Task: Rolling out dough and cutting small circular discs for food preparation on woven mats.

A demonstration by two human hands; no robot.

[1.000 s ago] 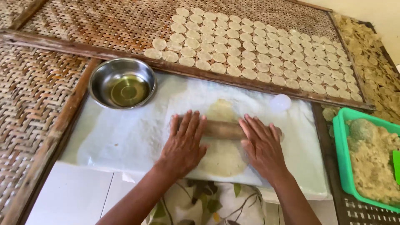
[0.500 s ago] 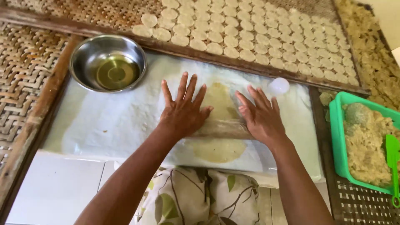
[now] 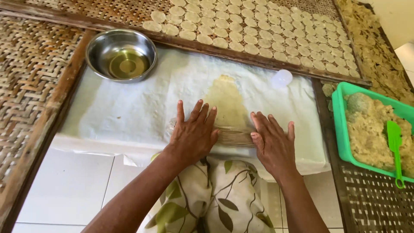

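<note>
A thin sheet of yellowish dough point(image 3: 225, 103) lies on a white plastic-covered board point(image 3: 138, 108). A rolling pin point(image 3: 235, 136) rests across its near end. My left hand point(image 3: 194, 131) lies flat on the pin's left part, fingers spread. My right hand point(image 3: 271, 142) presses flat on its right part. Neither hand is wrapped around the pin.
A steel bowl point(image 3: 121, 55) with oil sits at the board's far left corner. A small round white cutter point(image 3: 281, 78) stands at the far right. Several cut dough discs point(image 3: 258, 30) cover a woven mat beyond. A green tray point(image 3: 340, 125) of dough with a green spatula point(image 3: 394, 146) is at the right.
Both hands and the rolling pin have come back toward me, from the dough's middle to its near end. The dough sheet looks longer.
</note>
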